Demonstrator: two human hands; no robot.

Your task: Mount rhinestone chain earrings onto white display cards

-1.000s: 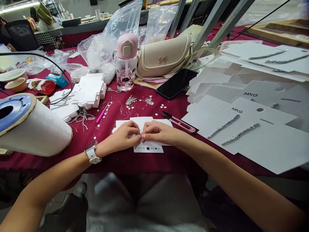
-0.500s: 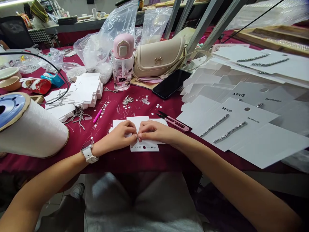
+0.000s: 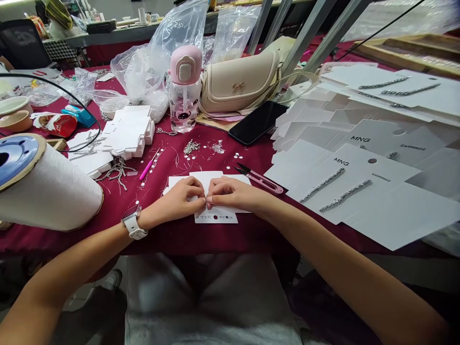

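Observation:
My left hand (image 3: 181, 199) and my right hand (image 3: 232, 193) rest together on a white card (image 3: 215, 216) lying on the dark red tablecloth (image 3: 179, 235). Their fingertips meet in a pinch over the middle of the card. What they pinch is too small to make out. A white watch sits on my left wrist. Pink thread snips (image 3: 260, 179) lie just right of my right hand. Small silver chain pieces (image 3: 192, 147) are scattered behind the card.
A large white thread cone (image 3: 46, 184) lies at the left. A stack of white cards (image 3: 127, 132), a pink crochet hook (image 3: 149, 165), a pink-capped bottle (image 3: 184, 88), a beige bag (image 3: 239, 81) and a black phone (image 3: 260, 122) stand behind. Finished earring cards (image 3: 359, 172) cover the right.
Both hands stay pinched together on the card; only the view has shifted slightly.

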